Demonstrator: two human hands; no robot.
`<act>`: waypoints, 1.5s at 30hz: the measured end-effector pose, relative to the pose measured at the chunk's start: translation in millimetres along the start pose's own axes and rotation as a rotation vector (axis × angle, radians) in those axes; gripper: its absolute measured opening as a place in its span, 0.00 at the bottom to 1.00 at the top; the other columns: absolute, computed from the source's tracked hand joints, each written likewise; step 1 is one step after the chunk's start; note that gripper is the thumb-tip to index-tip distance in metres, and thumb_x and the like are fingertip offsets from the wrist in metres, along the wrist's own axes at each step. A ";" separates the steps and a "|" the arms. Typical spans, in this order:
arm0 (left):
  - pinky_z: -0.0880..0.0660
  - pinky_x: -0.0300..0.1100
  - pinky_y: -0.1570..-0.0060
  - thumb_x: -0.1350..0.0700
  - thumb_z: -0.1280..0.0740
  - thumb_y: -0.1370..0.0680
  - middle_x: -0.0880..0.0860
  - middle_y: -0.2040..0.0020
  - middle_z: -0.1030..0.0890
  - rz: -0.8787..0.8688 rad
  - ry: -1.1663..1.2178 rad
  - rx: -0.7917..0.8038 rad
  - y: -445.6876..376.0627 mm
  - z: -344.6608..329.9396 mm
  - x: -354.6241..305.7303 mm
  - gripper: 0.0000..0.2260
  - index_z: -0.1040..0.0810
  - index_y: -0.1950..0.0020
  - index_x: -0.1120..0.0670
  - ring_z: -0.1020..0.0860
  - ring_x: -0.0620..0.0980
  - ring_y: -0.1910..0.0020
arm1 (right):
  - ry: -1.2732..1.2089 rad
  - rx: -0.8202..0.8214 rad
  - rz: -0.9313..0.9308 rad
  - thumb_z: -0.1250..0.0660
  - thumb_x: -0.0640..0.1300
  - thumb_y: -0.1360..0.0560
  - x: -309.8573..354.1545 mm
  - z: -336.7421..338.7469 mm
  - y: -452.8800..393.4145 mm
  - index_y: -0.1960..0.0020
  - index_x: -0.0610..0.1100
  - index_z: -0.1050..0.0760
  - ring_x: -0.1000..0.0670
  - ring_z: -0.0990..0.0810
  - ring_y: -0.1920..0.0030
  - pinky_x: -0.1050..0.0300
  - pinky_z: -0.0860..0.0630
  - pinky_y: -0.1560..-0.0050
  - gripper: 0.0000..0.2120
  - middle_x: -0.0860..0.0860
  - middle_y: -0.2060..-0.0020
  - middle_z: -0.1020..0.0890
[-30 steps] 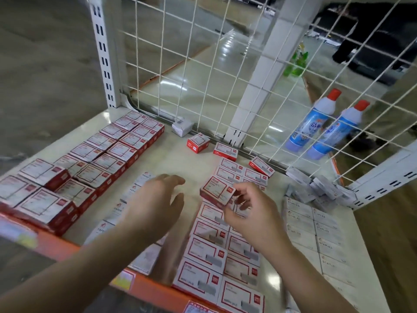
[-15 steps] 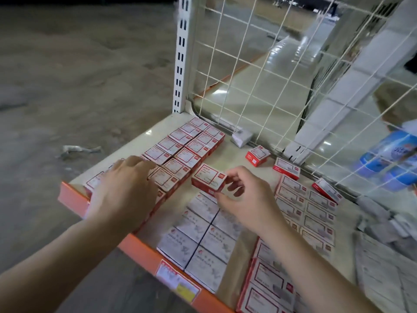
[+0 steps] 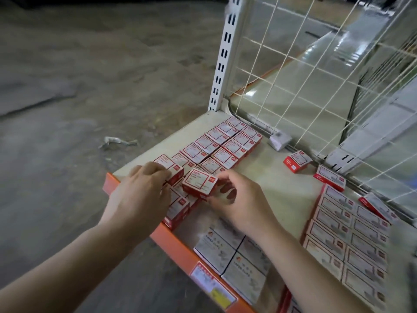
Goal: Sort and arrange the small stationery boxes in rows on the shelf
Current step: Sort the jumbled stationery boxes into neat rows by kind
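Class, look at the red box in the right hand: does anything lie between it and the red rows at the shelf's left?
The right hand already holds the red box over the rows' near end; the left hand covers boxes beside it.

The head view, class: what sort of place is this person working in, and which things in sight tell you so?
Probably a shop or stockroom. The shelf has an orange front edge with a price label, a wire mesh back panel on a slotted upright, and many identical red boxes laid in rows.

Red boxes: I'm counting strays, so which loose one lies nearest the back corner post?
The lone red box beside the pale box, apart from every row.
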State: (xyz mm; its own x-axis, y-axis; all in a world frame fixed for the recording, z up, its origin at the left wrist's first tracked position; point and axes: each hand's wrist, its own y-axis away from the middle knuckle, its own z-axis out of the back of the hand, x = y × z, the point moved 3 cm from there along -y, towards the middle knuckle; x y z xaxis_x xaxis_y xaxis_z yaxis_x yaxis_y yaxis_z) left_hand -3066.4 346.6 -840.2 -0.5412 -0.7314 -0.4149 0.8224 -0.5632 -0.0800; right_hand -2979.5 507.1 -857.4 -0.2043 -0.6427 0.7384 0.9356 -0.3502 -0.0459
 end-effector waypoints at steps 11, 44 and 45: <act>0.30 0.38 0.45 0.52 0.42 0.21 0.43 0.34 0.30 -0.002 -0.019 -0.013 0.1 0.7 -0.4 0.16 0.29 0.33 0.48 0.33 0.43 0.36 | -0.123 0.089 -0.053 0.29 0.45 0.29 0.3 -14.1 -4.6 0.37 0.49 0.26 0.60 0.23 0.49 0.66 0.25 0.46 0.21 0.56 0.47 0.21; 0.24 0.48 0.51 0.56 0.40 0.22 0.47 0.40 0.24 -0.040 0.032 -0.041 -1.3 -1.1 -5.8 0.14 0.23 0.38 0.49 0.28 0.49 0.40 | -0.089 0.048 -0.062 0.33 0.42 0.25 -4.4 -2.5 -3.6 0.39 0.48 0.24 0.59 0.23 0.51 0.70 0.26 0.50 0.15 0.54 0.49 0.21; 0.24 0.49 0.51 0.57 0.40 0.22 0.48 0.40 0.23 -0.048 0.048 -0.052 -1.5 -1.6 -9.4 0.14 0.22 0.39 0.51 0.27 0.50 0.41 | -0.082 0.032 -0.068 0.33 0.41 0.26 -7.6 2.2 -1.8 0.40 0.48 0.24 0.60 0.23 0.52 0.71 0.27 0.52 0.14 0.54 0.50 0.21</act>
State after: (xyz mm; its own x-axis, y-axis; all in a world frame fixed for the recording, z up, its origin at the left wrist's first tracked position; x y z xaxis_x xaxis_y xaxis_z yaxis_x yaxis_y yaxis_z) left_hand -3062.3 355.0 -837.6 -0.5722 -0.6840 -0.4524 0.8045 -0.5754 -0.1475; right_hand -2979.0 514.2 -861.4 -0.2441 -0.5599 0.7918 0.9295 -0.3678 0.0265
